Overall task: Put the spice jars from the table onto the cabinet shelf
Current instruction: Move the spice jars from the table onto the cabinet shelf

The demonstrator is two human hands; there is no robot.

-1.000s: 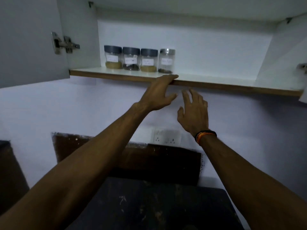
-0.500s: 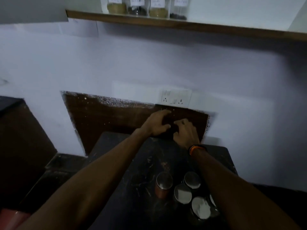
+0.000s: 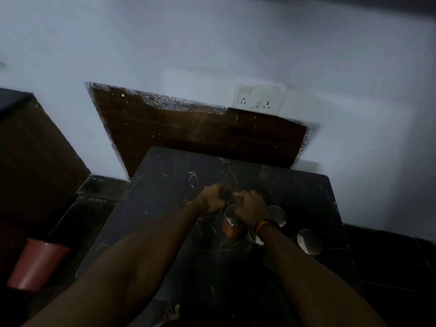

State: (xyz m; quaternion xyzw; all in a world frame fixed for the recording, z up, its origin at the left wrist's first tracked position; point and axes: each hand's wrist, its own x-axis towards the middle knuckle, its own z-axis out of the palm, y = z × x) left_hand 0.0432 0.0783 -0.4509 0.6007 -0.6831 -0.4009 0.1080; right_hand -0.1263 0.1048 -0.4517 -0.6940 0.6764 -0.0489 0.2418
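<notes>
1. I see the wall (image 3: 212, 43) filling the upper half, pale and bare apart from a socket plate (image 3: 260, 96) and a dark wood panel (image 3: 200, 131) whose top edge is ragged with paint flecks.
2. The surface (image 3: 165, 197) is dark, scratched stone. Its far edge meets the wood panel, its left edge runs diagonally down towards me, and its near part is lost in shadow under my arms. The left half is open room.
3. To the left a dark cabinet block (image 3: 35, 149) is cut off by the frame, and a reddish bin (image 3: 37, 265) stands on the floor below it.
4. My left hand (image 3: 211, 199) and right hand (image 3: 250, 206) are close together over the middle of the surface. The fingers of both look curled around something small and dark between them. It is too dim and blurred for me to tell what it is, or whether they grip it.
5. The jars sit on the right half of the surface, just beside my right hand. A copper jar (image 3: 232, 224) with a shiny lid is nearest the wrist. A second lid (image 3: 277, 215) is partly hidden behind the hand, a third (image 3: 253, 236) mostly under my wristband (image 3: 265, 225), and a fourth (image 3: 309, 241) stands clear to the right, near the surface's right edge.
</notes>
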